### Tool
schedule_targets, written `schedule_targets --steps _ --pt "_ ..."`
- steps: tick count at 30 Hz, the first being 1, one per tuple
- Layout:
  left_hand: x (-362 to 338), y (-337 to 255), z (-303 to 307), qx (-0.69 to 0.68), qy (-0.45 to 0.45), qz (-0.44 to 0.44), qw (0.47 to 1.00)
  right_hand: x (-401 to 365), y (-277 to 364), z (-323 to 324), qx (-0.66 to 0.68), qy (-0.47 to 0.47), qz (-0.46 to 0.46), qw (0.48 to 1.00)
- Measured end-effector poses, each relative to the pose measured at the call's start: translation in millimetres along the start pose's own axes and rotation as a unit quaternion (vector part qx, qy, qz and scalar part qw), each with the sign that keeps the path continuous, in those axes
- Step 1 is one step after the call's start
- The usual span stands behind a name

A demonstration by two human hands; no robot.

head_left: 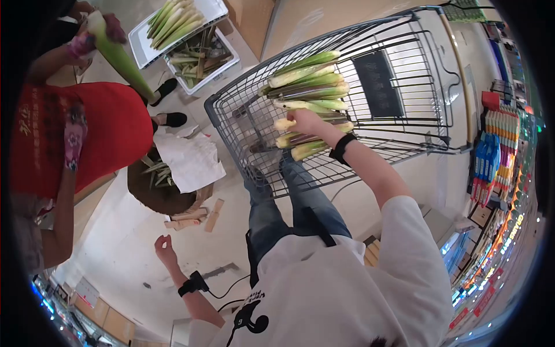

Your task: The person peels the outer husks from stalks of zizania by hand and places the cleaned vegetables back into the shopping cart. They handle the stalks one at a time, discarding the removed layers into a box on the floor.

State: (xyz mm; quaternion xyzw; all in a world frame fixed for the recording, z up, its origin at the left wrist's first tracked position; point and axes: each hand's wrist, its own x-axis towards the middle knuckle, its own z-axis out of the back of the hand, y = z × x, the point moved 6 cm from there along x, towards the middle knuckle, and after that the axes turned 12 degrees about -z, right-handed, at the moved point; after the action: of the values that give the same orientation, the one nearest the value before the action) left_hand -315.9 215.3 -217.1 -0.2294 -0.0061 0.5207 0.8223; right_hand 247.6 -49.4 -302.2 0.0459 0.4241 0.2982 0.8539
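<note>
My right hand (302, 122) is inside the shopping cart (404, 87), its fingers closed around the pale end of one green-and-white stalk (285, 124). Several more stalks (309, 75) lie side by side on both sides of it, their pale ends mostly to the left. My left hand (165, 248) hangs over the floor at the lower left, touching nothing. Its fingers are curled, with the thumb near the fingertips, and I see nothing held in it.
At the left a person in a red apron (110, 127) holds a long green stalk (118, 55). White crates (196, 87) with stalks and trimmings stand at the top. A round basket (141, 191) sits under white paper (191, 162). Packaged goods (485, 162) line the right.
</note>
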Motion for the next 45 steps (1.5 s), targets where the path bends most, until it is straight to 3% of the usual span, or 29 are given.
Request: schedule_targets --steps 3,4,6,10,12,13,16,17,20,21,22,23,24,26,27,29,30,32,33,35,36,37,38,39,40,42,43,44,45 --pt "-16 -33 -22 -0.084 0.055 0.075 0.992 26 -43 -69 -0.219 0.085 -0.008 0.972" --pt "-22 -39 -28 -0.081 0.051 0.078 0.992 34 -55 -91 -0.218 0.086 -0.002 0.972" --pt "-39 -43 -42 -0.118 0.078 0.079 0.987 47 -70 -130 -0.43 0.034 0.033 0.901" --pt "-62 -62 -54 -0.162 0.097 0.138 0.972 59 -77 -151 -0.457 0.018 -0.006 0.889" --pt "-56 -105 -51 -0.215 0.109 0.137 0.961 55 -79 -145 -0.408 0.098 0.037 0.907" --pt "-50 -120 -54 -0.217 0.11 0.136 0.96 61 -87 -139 -0.338 0.038 0.042 0.939" --pt "-18 -196 -70 -0.317 0.137 0.021 0.938 7 -47 -39 -0.29 0.024 0.091 0.952" --pt "-8 -228 -75 -0.338 0.155 -0.016 0.928 -8 -42 -15 -0.246 -0.044 0.157 0.955" --pt "16 -343 -75 -0.337 0.218 -0.218 0.889 -88 15 75 -0.198 -0.054 0.204 0.957" --pt "18 -385 -64 -0.314 0.233 -0.284 0.875 -118 35 103 -0.121 -0.049 0.193 0.972" --pt "18 -413 -62 -0.319 0.237 -0.327 0.858 -145 52 126 -0.044 -0.044 0.183 0.981" --pt "14 -436 -58 -0.322 0.242 -0.368 0.838 -172 69 140 -0.05 -0.055 0.186 0.98" --pt "10 -454 -52 -0.323 0.233 -0.378 0.836 -200 90 152 0.014 -0.05 0.243 0.969" --pt "-1 -488 -31 -0.306 0.209 -0.497 0.785 -239 120 171 0.071 -0.057 0.307 0.947" --pt "-2 -491 -19 -0.303 0.2 -0.505 0.783 -253 128 181 0.188 -0.044 0.312 0.93" --pt "-9 -489 -11 -0.443 0.349 -0.39 0.728 -269 135 191 0.383 -0.064 0.343 0.855" --pt "-9 -484 -4 -0.44 0.345 -0.394 0.73 -270 137 188 0.382 -0.066 0.348 0.854" --pt "-9 -469 4 -0.38 0.343 -0.41 0.755 -270 127 198 0.654 -0.069 0.408 0.633" --pt "-8 -467 10 -0.347 0.314 -0.424 0.775 -269 130 196 0.649 -0.067 0.419 0.632" --pt "-10 -463 21 -0.293 0.295 -0.425 0.804 -268 120 191 0.749 -0.112 0.402 0.515" --pt "-10 -464 26 -0.241 0.281 -0.422 0.828 -269 126 188 0.746 -0.109 0.409 0.514" --pt "-11 -466 32 -0.206 0.22 -0.464 0.833 -268 125 184 0.757 -0.168 0.366 0.515" --pt "-16 -467 35 -0.204 0.215 -0.466 0.834 -267 124 177 0.765 -0.227 0.318 0.512" --pt "-23 -474 50 -0.182 0.159 -0.489 0.838 -260 131 169 0.76 -0.217 0.268 0.551" --pt "-26 -477 63 -0.16 0.104 -0.512 0.838 -263 133 169 0.76 -0.219 0.274 0.547" --pt "-26 -468 78 -0.161 0.093 -0.525 0.831 -259 129 169 0.882 -0.109 0.253 0.382" --pt "-27 -457 97 -0.204 0.064 -0.495 0.842 -253 113 172 0.894 -0.125 0.258 0.343" --pt "-26 -446 112 -0.245 0.032 -0.464 0.851 -247 96 173 0.927 -0.114 0.243 0.262" --pt "-24 -438 116 -0.306 0.05 -0.445 0.84 -243 85 178 0.93 -0.098 0.27 0.23"
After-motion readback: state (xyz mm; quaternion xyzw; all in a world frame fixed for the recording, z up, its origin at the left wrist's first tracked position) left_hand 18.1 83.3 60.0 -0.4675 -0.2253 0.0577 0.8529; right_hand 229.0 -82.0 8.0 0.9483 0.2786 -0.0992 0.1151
